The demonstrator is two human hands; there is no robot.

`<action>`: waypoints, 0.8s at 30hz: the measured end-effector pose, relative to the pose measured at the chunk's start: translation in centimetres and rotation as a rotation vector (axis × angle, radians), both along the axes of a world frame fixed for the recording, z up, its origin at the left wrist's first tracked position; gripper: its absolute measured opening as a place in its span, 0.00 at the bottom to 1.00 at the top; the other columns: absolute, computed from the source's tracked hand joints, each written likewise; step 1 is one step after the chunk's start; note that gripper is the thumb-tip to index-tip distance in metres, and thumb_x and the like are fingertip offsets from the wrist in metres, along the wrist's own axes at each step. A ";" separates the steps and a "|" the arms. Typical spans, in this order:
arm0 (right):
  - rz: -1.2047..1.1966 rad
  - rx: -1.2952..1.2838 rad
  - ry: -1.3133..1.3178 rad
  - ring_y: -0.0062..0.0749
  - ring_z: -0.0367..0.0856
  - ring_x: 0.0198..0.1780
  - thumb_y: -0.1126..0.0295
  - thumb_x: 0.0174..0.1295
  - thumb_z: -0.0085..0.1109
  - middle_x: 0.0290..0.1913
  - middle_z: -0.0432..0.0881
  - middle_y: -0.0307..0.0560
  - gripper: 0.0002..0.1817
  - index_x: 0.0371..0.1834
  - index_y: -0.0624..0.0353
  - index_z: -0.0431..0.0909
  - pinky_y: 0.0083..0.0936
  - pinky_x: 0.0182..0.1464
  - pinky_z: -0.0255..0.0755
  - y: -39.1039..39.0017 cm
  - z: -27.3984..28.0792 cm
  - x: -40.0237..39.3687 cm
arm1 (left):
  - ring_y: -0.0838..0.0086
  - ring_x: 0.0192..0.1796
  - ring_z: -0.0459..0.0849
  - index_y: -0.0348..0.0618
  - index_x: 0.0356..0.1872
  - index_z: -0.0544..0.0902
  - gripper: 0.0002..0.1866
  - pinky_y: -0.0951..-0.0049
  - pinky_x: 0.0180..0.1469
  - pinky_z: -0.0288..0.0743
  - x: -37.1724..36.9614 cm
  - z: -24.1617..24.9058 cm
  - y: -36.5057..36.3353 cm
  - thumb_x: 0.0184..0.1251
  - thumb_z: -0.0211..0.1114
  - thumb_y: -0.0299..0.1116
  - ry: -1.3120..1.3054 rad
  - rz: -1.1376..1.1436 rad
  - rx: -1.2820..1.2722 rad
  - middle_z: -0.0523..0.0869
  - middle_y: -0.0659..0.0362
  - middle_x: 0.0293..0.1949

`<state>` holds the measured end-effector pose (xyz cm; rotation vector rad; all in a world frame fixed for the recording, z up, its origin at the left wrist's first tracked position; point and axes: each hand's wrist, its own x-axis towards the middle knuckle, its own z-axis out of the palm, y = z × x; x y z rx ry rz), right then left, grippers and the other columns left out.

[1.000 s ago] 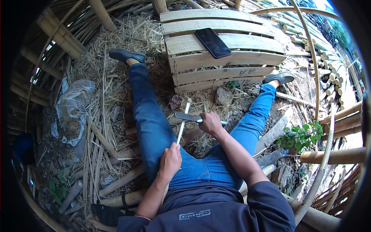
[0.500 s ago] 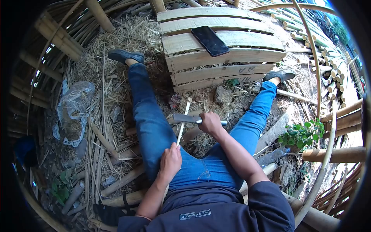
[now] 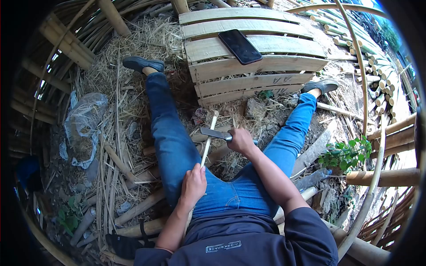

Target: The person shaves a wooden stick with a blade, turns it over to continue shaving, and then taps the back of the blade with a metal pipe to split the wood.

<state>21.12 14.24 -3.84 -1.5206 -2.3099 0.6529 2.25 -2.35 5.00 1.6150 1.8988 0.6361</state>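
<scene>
My left hand [image 3: 194, 182], fingers wrapped round, grips a thin pale bamboo strip [image 3: 207, 148] over my left thigh. The strip runs up and slightly right from the fist, and its lower part passes under my forearm. Closed on a handle, my right hand [image 3: 241, 141] holds a knife [image 3: 215, 133] with a broad, blunt-ended metal blade. That blade lies across the strip, just below its upper end; whether it touches cannot be made out. The far end of the handle sticks out past my right hand.
A slatted wooden crate [image 3: 253, 26] stands ahead with a phone [image 3: 240, 46] on top. Straw and bamboo offcuts cover the ground. A clear plastic bag [image 3: 86, 119] lies left, a leafy plant [image 3: 346, 154] grows right, and cut bamboo poles [image 3: 384, 84] are stacked beyond.
The knife blade has turned, showing its face at a different angle, and sits slightly lower right hand and all. The left hand keeps its hold on the strip, nearly unmoved.
</scene>
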 end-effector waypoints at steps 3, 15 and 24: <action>-0.179 -0.083 0.005 0.60 0.85 0.35 0.70 0.45 0.60 0.29 0.84 0.63 0.08 0.29 0.59 0.85 0.50 0.44 0.80 1.0 -1.4 -0.3 | 0.38 0.31 0.80 0.36 0.32 0.74 0.13 0.42 0.33 0.70 -0.8 -1.6 0.0 0.77 0.52 0.33 0.058 -0.023 0.082 0.80 0.38 0.24; -0.017 -0.010 0.050 0.61 0.84 0.33 0.68 0.50 0.60 0.28 0.84 0.62 0.08 0.29 0.59 0.85 0.50 0.43 0.79 0.0 0.8 -1.0 | 0.83 0.19 0.71 0.39 0.30 0.72 0.18 0.75 0.21 0.65 -2.2 -2.5 -0.5 0.82 0.49 0.39 -0.433 0.035 -0.069 0.73 0.64 0.17; 0.040 0.002 -0.004 0.60 0.85 0.34 0.69 0.48 0.59 0.28 0.84 0.63 0.08 0.27 0.59 0.84 0.50 0.43 0.79 -0.7 2.4 -0.9 | 0.83 0.19 0.71 0.39 0.30 0.72 0.17 0.76 0.21 0.65 -2.1 -2.0 -0.5 0.82 0.49 0.38 -0.498 0.074 -0.122 0.73 0.64 0.18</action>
